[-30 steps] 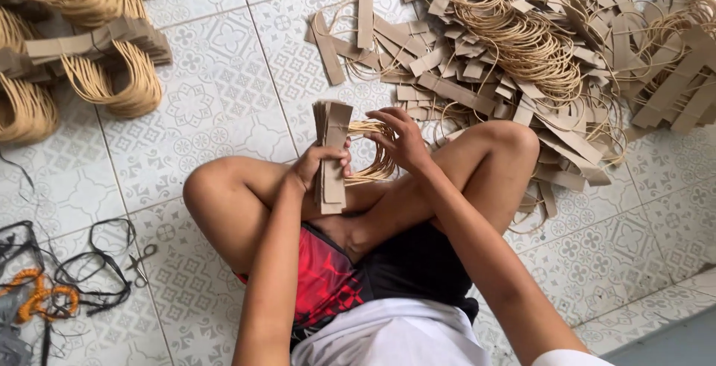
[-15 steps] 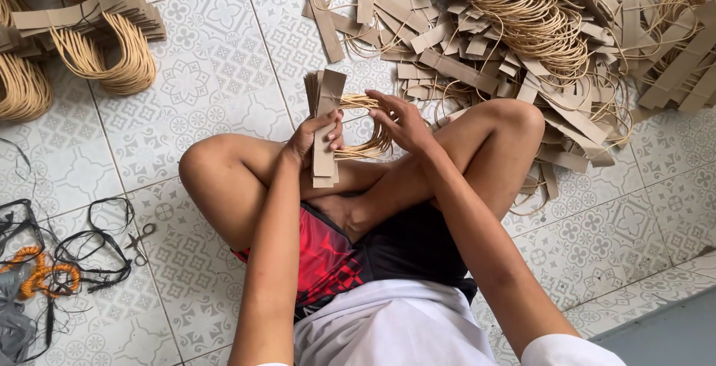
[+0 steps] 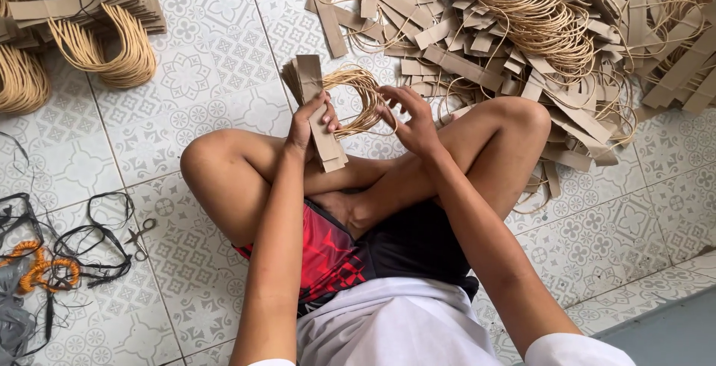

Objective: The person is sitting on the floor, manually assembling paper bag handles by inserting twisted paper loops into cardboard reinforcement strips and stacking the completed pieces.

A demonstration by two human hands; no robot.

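Note:
I sit cross-legged on a patterned tile floor. My left hand (image 3: 309, 123) grips a stack of brown paper strips with looped twine handles (image 3: 317, 108), held upright above my knees. My right hand (image 3: 410, 120) is just to the right of the stack, fingers spread and touching the twine loops (image 3: 358, 97) that hang off it.
A big loose heap of brown paper strips and twine handles (image 3: 537, 30) lies ahead to the right. Bundled stacks of handles (image 3: 104, 30) sit at the upper left. Small scissors (image 3: 139, 236), black cords (image 3: 89, 246) and an orange cord (image 3: 45, 273) lie at the left.
Both hands and the stack rose slightly and shifted left in view. My right hand's fingers have opened over the twine loops.

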